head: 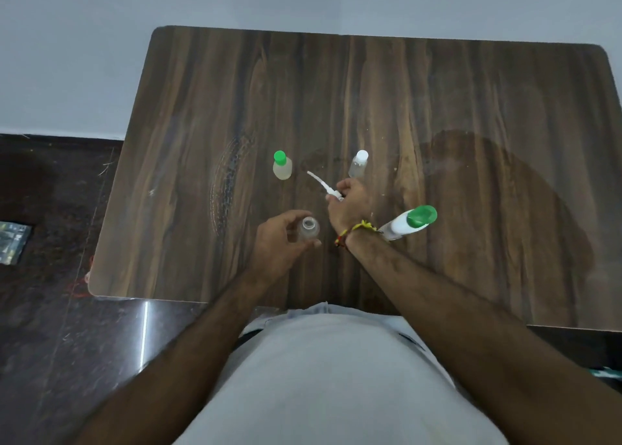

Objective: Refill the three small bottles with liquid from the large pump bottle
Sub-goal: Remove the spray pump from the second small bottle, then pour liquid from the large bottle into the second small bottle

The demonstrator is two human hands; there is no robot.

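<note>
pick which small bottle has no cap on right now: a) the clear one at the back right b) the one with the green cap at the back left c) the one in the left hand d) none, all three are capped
c: the small bottle held by the left hand shows an open round mouth, while the green-capped bottle and the clear bottle both carry caps.

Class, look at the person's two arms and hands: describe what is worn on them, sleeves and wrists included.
Both forearms are bare, with no sleeve in view. The right wrist carries a knotted thread band in yellow and red strands. The left hand shows no glove, and no ring, watch or band can be seen on it.
</note>
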